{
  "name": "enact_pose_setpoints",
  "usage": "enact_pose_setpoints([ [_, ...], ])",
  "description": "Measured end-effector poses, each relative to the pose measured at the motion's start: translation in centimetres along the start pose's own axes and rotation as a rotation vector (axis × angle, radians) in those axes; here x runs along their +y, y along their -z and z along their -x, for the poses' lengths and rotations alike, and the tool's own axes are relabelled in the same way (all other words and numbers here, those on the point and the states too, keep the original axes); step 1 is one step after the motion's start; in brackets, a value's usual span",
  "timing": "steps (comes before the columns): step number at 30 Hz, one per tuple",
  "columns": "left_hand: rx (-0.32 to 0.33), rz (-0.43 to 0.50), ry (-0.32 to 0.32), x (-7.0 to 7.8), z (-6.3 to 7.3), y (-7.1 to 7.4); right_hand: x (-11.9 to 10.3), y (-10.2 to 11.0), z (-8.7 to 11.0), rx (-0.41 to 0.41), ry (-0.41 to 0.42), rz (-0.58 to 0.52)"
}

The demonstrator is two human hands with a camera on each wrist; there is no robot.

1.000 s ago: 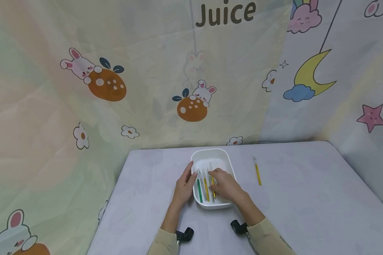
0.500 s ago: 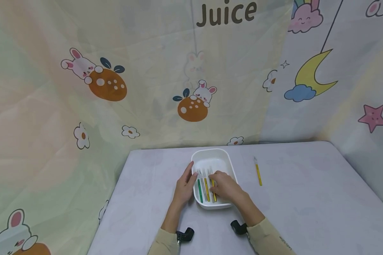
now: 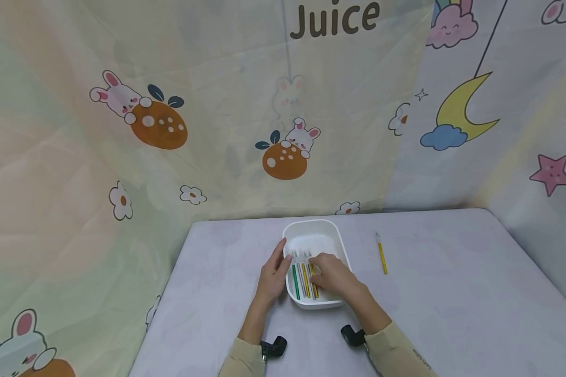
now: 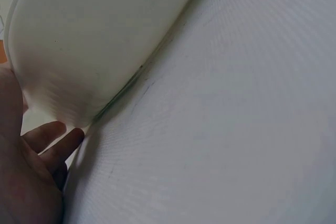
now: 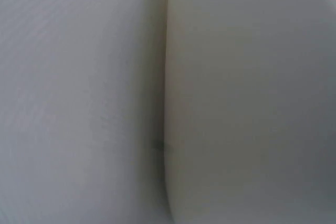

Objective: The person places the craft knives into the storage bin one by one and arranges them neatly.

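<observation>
A white tray (image 3: 324, 236) stands on the table, holding several slim pen-like sticks with clear ends, side by side: a green stick (image 3: 295, 281), a yellow stick (image 3: 305, 280) and silvery ones among them. My left hand (image 3: 271, 276) grips the tray's left side, thumb at the rim. In the left wrist view, the fingers of that left hand (image 4: 31, 156) lie against the tray's outer wall (image 4: 94, 40). Reaching inside, my right hand (image 3: 334, 274) pinches the rightmost yellow stick (image 3: 316, 289); its fingertips are partly hidden. The right wrist view has only the tray's outer wall (image 5: 247, 103) and tabletop.
Another yellow stick (image 3: 382, 256) with a clear end lies on the white table (image 3: 453, 293), right of the tray. A printed cloth (image 3: 226, 104) hangs behind the table's back edge.
The rightmost yellow stick and its silvery neighbour have shifted slightly, ending closer to the other sticks in the tray. My left hand stays on the tray's side.
</observation>
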State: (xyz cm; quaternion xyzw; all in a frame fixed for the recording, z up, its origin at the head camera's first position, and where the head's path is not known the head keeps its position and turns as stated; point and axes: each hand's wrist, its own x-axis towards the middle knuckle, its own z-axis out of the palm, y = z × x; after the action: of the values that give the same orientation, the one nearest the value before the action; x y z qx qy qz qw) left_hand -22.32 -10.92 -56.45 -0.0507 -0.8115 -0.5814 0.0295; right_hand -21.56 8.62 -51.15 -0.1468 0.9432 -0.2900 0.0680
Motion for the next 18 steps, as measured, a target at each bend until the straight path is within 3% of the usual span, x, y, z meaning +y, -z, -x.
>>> enact_pose_setpoints([
  [9, -0.004, 0.009, 0.005, 0.14, 0.08, 0.06, 0.08, 0.16, -0.13, 0.087, -0.031, -0.045],
  [18, 0.001, 0.006, -0.001, 0.23, 0.05, 0.03, 0.07, 0.53, 0.21, 0.239, 0.113, -0.018],
])
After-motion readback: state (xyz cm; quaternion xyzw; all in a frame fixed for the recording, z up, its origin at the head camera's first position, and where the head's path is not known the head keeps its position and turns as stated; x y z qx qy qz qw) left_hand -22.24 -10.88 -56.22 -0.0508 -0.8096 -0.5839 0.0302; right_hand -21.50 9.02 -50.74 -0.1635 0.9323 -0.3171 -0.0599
